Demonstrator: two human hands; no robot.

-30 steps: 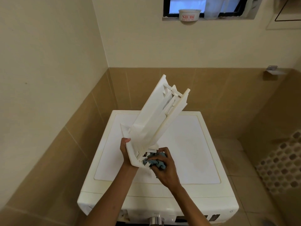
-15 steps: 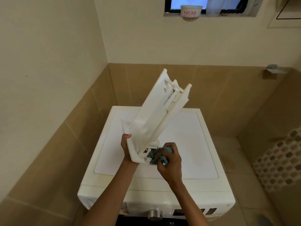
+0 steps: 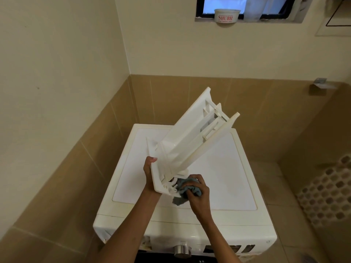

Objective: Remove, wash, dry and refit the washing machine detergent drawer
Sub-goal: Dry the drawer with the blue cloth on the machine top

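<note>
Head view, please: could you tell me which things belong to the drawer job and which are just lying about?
Job: detergent drawer, held tilted by the left hand; blue-grey cloth, gripped by the right hand at the drawer's lower end; washing machine.
Lying about: white bowl on the window ledge; metal wall bracket.
</note>
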